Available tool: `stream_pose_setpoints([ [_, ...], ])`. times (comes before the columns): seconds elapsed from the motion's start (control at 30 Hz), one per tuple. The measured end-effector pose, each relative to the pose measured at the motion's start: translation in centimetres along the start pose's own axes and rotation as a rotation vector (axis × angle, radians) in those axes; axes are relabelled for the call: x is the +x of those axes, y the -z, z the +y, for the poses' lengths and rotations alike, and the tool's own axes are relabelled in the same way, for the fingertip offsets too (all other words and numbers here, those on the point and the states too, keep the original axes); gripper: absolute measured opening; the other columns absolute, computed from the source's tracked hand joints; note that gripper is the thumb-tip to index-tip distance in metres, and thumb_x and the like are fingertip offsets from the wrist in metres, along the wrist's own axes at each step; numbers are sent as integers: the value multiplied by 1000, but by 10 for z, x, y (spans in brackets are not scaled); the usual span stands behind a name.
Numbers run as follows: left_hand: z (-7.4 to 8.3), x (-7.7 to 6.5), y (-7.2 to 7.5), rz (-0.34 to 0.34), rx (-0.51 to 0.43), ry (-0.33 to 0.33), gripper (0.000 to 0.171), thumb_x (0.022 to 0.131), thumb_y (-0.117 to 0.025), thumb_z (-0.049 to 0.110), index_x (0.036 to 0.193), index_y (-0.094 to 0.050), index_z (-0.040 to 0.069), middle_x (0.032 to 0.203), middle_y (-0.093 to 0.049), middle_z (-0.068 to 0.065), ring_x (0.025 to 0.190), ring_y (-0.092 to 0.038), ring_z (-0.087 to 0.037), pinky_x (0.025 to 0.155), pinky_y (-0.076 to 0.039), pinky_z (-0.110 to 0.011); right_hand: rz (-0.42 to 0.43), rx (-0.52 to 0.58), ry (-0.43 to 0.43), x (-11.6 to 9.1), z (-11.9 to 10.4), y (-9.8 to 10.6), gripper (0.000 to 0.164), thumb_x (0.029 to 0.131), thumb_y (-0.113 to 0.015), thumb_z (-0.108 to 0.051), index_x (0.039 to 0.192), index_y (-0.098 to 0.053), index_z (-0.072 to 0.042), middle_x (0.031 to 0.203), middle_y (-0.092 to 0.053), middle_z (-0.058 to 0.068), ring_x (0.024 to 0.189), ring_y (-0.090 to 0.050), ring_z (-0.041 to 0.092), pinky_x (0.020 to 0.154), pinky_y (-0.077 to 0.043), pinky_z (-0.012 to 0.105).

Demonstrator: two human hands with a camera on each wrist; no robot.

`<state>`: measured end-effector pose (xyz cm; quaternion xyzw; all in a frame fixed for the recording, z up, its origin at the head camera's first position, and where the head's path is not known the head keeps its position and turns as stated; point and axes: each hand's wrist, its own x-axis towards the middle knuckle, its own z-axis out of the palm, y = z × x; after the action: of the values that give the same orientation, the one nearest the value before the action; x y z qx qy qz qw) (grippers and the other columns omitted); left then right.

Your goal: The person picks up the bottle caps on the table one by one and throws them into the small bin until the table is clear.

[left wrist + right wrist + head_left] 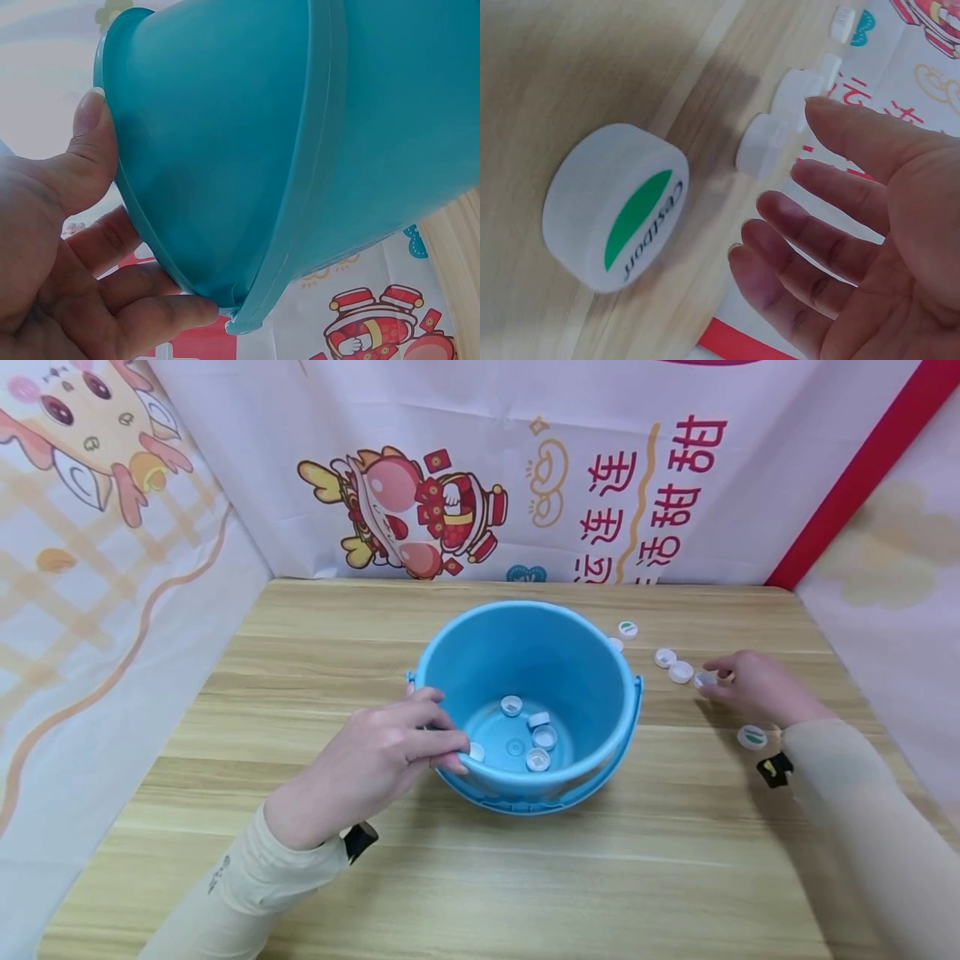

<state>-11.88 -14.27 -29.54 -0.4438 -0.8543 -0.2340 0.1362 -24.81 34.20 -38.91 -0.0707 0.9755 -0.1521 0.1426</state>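
Note:
My left hand point(382, 747) holds the near-left rim of a blue plastic bucket point(525, 785), thumb and fingers at the edge in the left wrist view. Several white bottle caps lie inside on the bucket's floor, one of them a cap point(512, 706) towards the back. On the right, my right hand point(768, 687) reaches over the table, its thumb and fingertips right at a white bottle cap point(703, 680). In the right wrist view its fingers are loosely bent and apart. A cap with a green mark point(615, 210) lies near that wrist.
Further white caps lie on the wooden table point(300, 643): a cap point(681, 672), another cap point(665, 657), and a green-marked cap point(627, 629) by the bucket's right side. The bucket's handle point(618, 768) hangs down in front. Printed cloth point(465, 410) stands behind and on both sides.

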Motion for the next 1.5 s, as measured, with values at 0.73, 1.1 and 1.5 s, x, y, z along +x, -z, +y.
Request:
stream_pose_setpoints([
  [0.73,-2,-3,-1,4,-12,-10,24,80,-81,19,103,-79,13,94,-70,-3,108,-67,-29,102,-41,-54,158,42,56,-11,-18,16,40,92,-69,-23,116,-65,9,99,-65,24,88,-59,34,77,-50,54],
  [1.1,-1,-5,1,-2,-1,13,24,80,-81,21,102,-80,14,95,-70,-4,114,-64,-33,102,-40,-54,369,-28,278,-53,-127,49,34,88,-77,-23,113,-71,0,94,-69,12,83,-61,27,73,-57,47],
  [1.5,0,-5,1,10,-10,7,24,81,-80,20,103,-79,13,96,-70,-4,115,-63,-33,102,-39,-54,368,-37,421,-61,-155,49,29,85,-81,-19,109,-74,-3,90,-70,7,78,-63,20,65,-58,36],
])
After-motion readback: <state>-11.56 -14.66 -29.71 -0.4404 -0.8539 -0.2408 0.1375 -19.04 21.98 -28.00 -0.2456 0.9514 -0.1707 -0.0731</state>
